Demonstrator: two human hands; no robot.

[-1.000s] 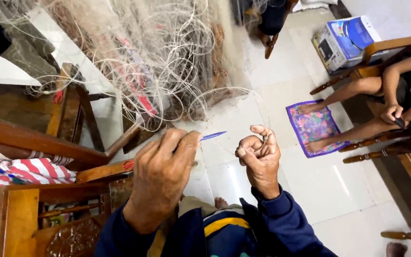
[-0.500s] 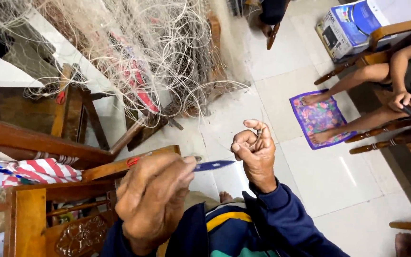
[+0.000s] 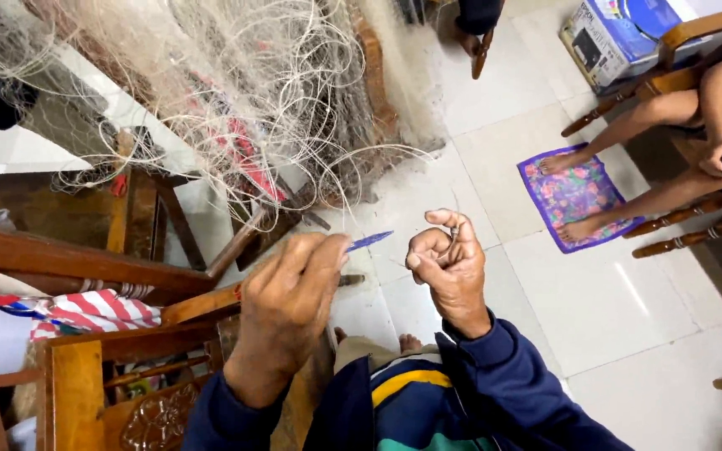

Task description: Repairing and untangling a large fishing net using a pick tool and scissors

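While L hand (image 3: 290, 305) pinches blue netting needle (image 3: 369, 241), tip aimed right at R hand (image 3: 449, 267), R fingers curl shut on thin line, net (image 3: 252, 100) heaped just beyond needle.

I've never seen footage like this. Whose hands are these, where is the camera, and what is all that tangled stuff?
There is no machine here: the camera sits on a person's head and looks down, so the two hands at the bottom are that person's own, in dark blue sleeves. The left hand holds a slim blue needle-like tool that points toward the right hand. The right hand's fingers are curled and pinched, apparently on a thin pale line, though it is too fine to be sure. Above them hangs a big tangle of pale fishing net, draped over wooden furniture. The floor is white tile. At upper right another person sits on a wooden chair, bare feet on a small purple flowered mat, beside a cardboard box.
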